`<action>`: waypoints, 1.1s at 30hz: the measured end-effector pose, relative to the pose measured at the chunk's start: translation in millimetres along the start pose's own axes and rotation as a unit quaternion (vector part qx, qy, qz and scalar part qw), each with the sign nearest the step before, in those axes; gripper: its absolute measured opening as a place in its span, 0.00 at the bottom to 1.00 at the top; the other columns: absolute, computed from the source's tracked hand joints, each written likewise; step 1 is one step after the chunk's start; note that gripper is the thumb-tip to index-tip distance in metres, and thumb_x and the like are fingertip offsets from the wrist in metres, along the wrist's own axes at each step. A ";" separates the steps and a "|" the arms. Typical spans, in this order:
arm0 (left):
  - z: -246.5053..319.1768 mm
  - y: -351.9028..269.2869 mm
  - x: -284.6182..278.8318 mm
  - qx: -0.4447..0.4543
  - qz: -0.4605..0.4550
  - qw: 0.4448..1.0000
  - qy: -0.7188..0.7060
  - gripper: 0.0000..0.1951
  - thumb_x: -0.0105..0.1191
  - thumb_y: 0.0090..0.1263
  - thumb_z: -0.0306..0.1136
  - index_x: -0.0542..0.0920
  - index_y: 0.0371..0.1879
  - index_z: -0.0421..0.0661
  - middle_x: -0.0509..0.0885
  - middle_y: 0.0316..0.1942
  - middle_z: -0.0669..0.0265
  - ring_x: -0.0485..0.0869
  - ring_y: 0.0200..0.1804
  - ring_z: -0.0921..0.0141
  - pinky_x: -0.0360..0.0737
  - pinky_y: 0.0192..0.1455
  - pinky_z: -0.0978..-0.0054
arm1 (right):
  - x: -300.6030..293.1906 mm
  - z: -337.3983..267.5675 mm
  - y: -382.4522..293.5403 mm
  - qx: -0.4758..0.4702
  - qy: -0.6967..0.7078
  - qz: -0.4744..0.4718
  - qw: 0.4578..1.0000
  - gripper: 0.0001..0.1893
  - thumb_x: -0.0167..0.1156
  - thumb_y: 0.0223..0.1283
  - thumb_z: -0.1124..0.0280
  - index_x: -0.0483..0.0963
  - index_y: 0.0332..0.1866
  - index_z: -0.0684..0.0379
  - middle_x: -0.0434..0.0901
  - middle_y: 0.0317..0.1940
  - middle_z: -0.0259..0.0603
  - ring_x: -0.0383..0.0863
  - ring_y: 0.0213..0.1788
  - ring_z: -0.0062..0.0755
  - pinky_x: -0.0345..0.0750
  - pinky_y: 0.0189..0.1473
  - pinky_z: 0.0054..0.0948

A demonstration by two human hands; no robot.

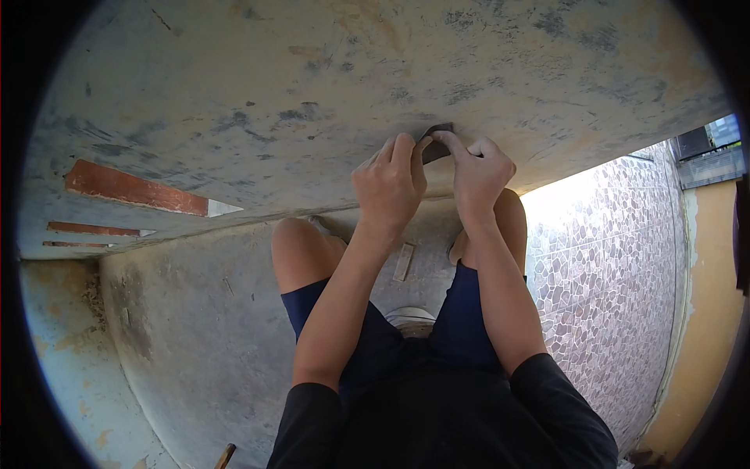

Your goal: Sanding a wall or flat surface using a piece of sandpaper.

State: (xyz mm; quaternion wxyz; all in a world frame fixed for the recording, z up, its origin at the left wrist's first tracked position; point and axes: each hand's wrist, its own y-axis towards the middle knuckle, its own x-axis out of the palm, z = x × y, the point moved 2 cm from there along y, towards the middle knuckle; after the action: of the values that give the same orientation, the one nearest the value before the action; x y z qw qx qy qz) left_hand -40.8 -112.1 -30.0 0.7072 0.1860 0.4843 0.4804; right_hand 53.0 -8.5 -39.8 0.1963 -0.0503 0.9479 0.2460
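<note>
Both hands meet in front of a patchy plastered wall (263, 70) with dark smudges. Between them is a small dark grey sheet (436, 153), probably sandpaper, bent into a curve. My left hand (388, 176) pinches its left edge between thumb and fingers. On the other side, my right hand (483, 170) grips the sheet's upper right part with thumb and forefinger. The sheet is at or very near the wall; whether it touches cannot be told. My fingers hide part of it.
Below lies a grey concrete floor (193, 293) with a small flat block (404, 262) between my feet. A round white-rimmed object (410, 315), partly hidden, is under me. Reddish slots (137, 186) cut the wall at left. A wooden handle (225, 455) shows at bottom; stone-patterned tiles (597, 281) are at right.
</note>
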 end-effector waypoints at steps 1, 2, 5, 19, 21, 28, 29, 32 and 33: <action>-2.4 -0.4 -8.4 -0.013 0.020 1.000 0.011 0.14 0.69 0.68 0.30 0.76 0.25 0.47 0.79 0.19 0.61 0.79 0.19 0.59 0.71 0.21 0.65 | 6.1 -2.9 -3.4 0.007 0.030 -0.005 0.999 0.31 0.85 0.46 0.62 0.65 0.12 0.60 0.63 0.07 0.33 0.54 0.13 0.23 0.59 0.18 0.29; -6.8 -0.3 -14.5 -0.026 0.039 0.999 0.023 0.14 0.69 0.68 0.30 0.76 0.24 0.47 0.79 0.19 0.61 0.78 0.18 0.60 0.71 0.21 0.65 | 14.6 -7.7 -5.8 0.009 0.029 -0.003 1.000 0.31 0.85 0.46 0.62 0.65 0.12 0.60 0.63 0.07 0.33 0.54 0.13 0.23 0.59 0.18 0.29; -25.5 -2.4 -32.7 -0.047 0.083 0.994 0.049 0.16 0.67 0.70 0.31 0.73 0.24 0.48 0.79 0.19 0.65 0.79 0.18 0.61 0.70 0.19 0.67 | 29.7 -29.6 -13.2 -0.104 0.041 -0.005 0.994 0.30 0.85 0.47 0.62 0.65 0.12 0.60 0.64 0.07 0.36 0.55 0.13 0.25 0.60 0.18 0.31; -17.0 -2.7 -22.9 -0.047 0.065 0.997 0.024 0.13 0.70 0.67 0.28 0.77 0.24 0.46 0.81 0.20 0.61 0.82 0.20 0.60 0.74 0.23 0.66 | 23.9 -31.8 -9.4 -0.080 0.049 0.005 0.996 0.31 0.86 0.45 0.62 0.64 0.12 0.61 0.59 0.08 0.31 0.53 0.17 0.19 0.61 0.21 0.30; -29.3 -2.0 -33.7 -0.052 0.093 0.994 0.039 0.15 0.68 0.69 0.30 0.74 0.24 0.47 0.79 0.19 0.63 0.79 0.19 0.60 0.70 0.20 0.65 | 33.3 -37.2 -14.7 -0.084 0.049 -0.002 0.995 0.31 0.85 0.46 0.61 0.64 0.12 0.61 0.58 0.08 0.34 0.53 0.16 0.21 0.61 0.21 0.30; 1.1 -0.3 4.0 -0.018 0.056 0.998 -0.009 0.14 0.69 0.68 0.29 0.75 0.25 0.46 0.79 0.19 0.60 0.78 0.18 0.59 0.72 0.22 0.65 | -6.4 -4.8 2.6 -0.045 0.000 0.009 0.999 0.31 0.85 0.46 0.61 0.65 0.12 0.60 0.61 0.08 0.32 0.54 0.15 0.24 0.61 0.20 0.30; 4.7 -0.3 7.1 -0.020 0.058 0.998 -0.009 0.14 0.69 0.68 0.29 0.75 0.25 0.46 0.79 0.19 0.60 0.78 0.18 0.59 0.72 0.22 0.65 | -10.9 1.7 4.1 0.012 -0.008 0.005 1.000 0.31 0.85 0.48 0.63 0.64 0.12 0.61 0.59 0.08 0.26 0.52 0.18 0.17 0.60 0.21 0.29; 8.2 -0.4 9.1 -0.031 0.016 0.999 -0.020 0.14 0.69 0.69 0.30 0.75 0.25 0.46 0.79 0.19 0.61 0.78 0.18 0.59 0.72 0.22 0.65 | -7.6 2.3 2.8 -0.025 0.002 0.021 0.999 0.31 0.84 0.48 0.65 0.64 0.12 0.62 0.59 0.09 0.25 0.52 0.19 0.16 0.59 0.21 0.28; 6.6 0.5 2.5 -0.031 0.033 0.999 -0.018 0.15 0.69 0.69 0.30 0.75 0.25 0.46 0.79 0.19 0.61 0.78 0.18 0.59 0.71 0.21 0.65 | -4.6 -0.3 2.2 -0.022 0.001 0.022 1.000 0.31 0.84 0.48 0.65 0.64 0.12 0.62 0.59 0.09 0.25 0.52 0.19 0.16 0.59 0.21 0.28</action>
State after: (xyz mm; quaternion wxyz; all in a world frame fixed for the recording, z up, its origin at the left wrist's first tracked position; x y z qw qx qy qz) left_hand -35.2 -108.4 -28.0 0.7050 0.1884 0.4498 0.5149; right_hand 56.6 -6.8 -36.8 0.1892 -0.0343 0.9431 0.2714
